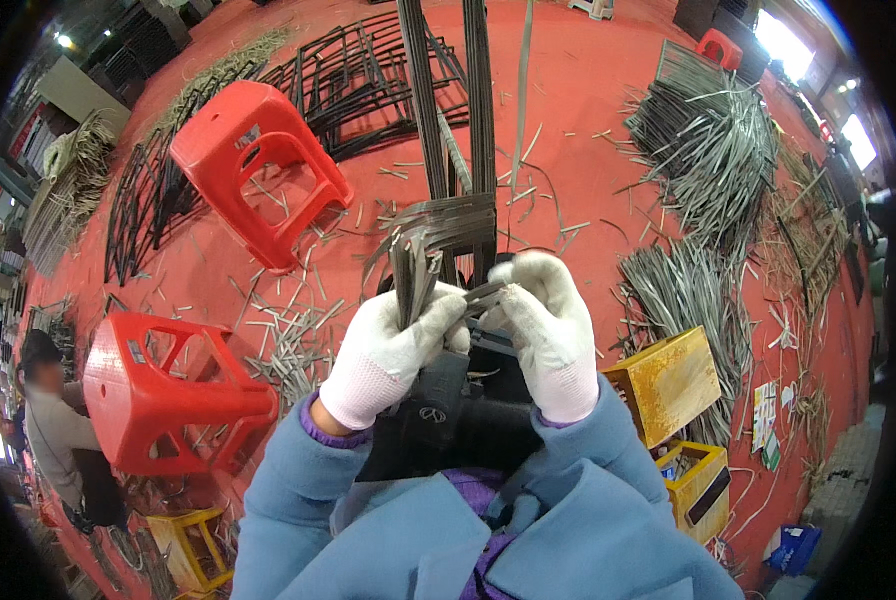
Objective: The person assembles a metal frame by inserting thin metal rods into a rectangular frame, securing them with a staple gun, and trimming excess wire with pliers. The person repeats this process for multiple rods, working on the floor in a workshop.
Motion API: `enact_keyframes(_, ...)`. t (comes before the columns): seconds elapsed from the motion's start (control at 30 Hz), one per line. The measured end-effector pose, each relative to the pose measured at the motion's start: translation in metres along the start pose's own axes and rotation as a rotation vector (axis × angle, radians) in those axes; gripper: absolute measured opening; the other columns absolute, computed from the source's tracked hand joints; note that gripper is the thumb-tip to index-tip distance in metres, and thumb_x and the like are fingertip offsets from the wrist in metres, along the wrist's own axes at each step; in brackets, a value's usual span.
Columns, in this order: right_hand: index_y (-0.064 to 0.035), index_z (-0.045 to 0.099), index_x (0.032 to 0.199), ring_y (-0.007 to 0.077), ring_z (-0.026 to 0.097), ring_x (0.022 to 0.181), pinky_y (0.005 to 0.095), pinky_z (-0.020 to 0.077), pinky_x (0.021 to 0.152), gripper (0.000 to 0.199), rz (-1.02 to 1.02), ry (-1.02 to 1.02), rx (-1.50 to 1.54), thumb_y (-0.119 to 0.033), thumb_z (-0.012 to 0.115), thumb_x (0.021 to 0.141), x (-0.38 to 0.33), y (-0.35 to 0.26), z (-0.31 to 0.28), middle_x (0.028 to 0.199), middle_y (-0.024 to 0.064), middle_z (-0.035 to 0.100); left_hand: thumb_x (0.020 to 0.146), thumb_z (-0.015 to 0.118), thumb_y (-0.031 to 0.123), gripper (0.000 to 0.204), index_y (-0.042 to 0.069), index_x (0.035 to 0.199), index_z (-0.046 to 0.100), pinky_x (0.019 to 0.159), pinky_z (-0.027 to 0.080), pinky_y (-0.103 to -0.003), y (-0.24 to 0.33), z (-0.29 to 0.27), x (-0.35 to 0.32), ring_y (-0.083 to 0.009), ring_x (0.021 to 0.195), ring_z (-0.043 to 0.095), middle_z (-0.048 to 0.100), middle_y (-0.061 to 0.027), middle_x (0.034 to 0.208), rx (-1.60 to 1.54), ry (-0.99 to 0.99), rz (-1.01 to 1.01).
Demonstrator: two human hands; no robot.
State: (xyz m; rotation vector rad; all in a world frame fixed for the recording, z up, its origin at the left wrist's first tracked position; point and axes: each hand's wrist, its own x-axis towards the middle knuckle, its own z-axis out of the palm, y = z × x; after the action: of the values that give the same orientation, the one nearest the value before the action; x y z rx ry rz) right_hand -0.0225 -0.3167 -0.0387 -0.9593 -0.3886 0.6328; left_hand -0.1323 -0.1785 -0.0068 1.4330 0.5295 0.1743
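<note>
White knitted gloves cover both hands. My left hand (393,350) is closed around a bundle of flat grey-brown strips (415,275), whose ends stick up past the thumb. Just right of it, my right hand (546,325) pinches the end of a dark strip (483,297) that runs across toward the left hand. Beyond the hands, a band of strips (448,222) is bent across a tall dark frame (482,110) made of long upright bars. The frame's lower end is hidden behind the hands.
Two red plastic stools (238,125) lie tipped at left. Loose strip piles (703,140) cover the right floor, near yellow wooden boxes (668,385). Dark lattice frames (363,85) lie at the back. Another person (58,430) is at far left. Cut scraps (308,350) litter the red floor.
</note>
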Motion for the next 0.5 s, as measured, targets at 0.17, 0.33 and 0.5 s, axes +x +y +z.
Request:
enact_keyframes(0.17, 0.0001, 0.069, 0.120, 0.0043, 0.056, 0.084, 0.0209, 0.0462, 0.078, 0.024, 0.213, -0.045, -0.138, -0.014, 0.059, 0.104, -0.001, -0.001, 0.002, 0.098, -0.0002, 0.067, 0.103, 0.060, 0.020, 0.021, 0.002, 0.106, 0.070, 0.057, 0.041, -0.021, -0.004, 0.002, 0.000, -0.0037, 0.062, 0.051, 0.067, 0.0002, 0.075, 0.037, 0.026, 0.031)
enact_keyframes(0.33, 0.0001, 0.062, 0.132, 0.0062, 0.057, 0.086, 0.0224, 0.0476, 0.081, 0.031, 0.231, -0.407, -0.147, -0.006, 0.056, 0.101, 0.002, -0.016, -0.005, 0.100, 0.0006, 0.065, 0.103, 0.058, 0.022, 0.021, 0.003, 0.099, 0.067, 0.053, 0.039, -0.021, -0.004, -0.009, -0.002, -0.0045, 0.058, 0.050, 0.062, 0.0014, 0.070, -0.105, -0.116, -0.058)
enact_keyframes(0.5, 0.0027, 0.060, 0.133, 0.0107, 0.062, 0.079, 0.0255, 0.0535, 0.074, 0.042, 0.593, -0.608, -0.081, -0.001, 0.064, 0.092, 0.029, -0.026, -0.016, 0.102, 0.0074, 0.068, 0.098, 0.062, 0.022, 0.021, 0.001, 0.098, 0.065, 0.048, 0.034, -0.021, -0.006, -0.026, 0.000, -0.0049, 0.054, 0.047, 0.058, 0.0014, 0.069, -0.168, -0.346, -0.173)
